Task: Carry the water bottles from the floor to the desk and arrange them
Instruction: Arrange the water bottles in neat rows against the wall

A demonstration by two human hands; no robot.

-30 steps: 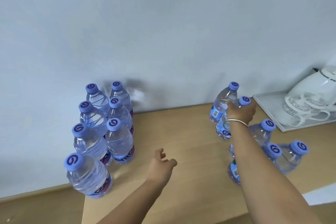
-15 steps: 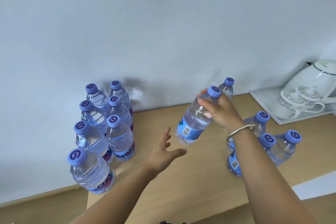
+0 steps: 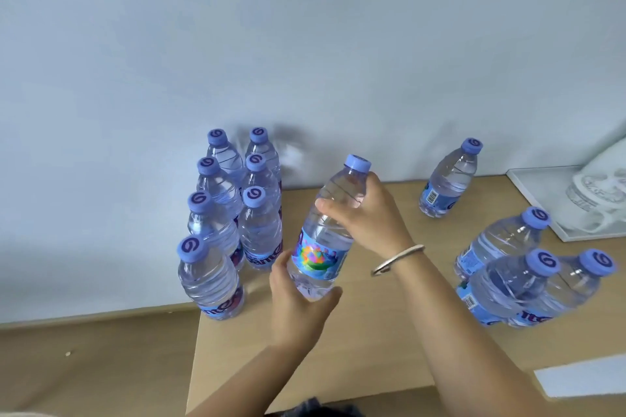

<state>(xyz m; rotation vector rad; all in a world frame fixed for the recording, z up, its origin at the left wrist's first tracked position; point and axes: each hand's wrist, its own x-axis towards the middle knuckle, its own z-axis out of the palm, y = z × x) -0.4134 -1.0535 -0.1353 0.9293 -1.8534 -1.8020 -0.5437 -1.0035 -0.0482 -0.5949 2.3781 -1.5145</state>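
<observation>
Two hands on one water bottle above the wooden surface.

Fingers (image 3: 333, 210) of right hand (image 3: 372, 213) curled round the shoulder of the held bottle (image 3: 325, 234), just under its blue cap; left hand (image 3: 298, 301) cupping the base from below, thumb and fingers wrapped round it. Tilted, cap leaning far and right, held over the middle of the surface (image 3: 372, 349), not touching it. Silver bangle (image 3: 398, 259) on the right wrist. At left, a tight cluster of seven upright bottles (image 3: 233, 213) in two rows near the wall. At right, one lone bottle (image 3: 447, 179) standing far back, and three more bottles (image 3: 518, 274) grouped near the right edge, well apart from the left cluster. White tray (image 3: 528, 193) with pale crockery at far right.
</observation>
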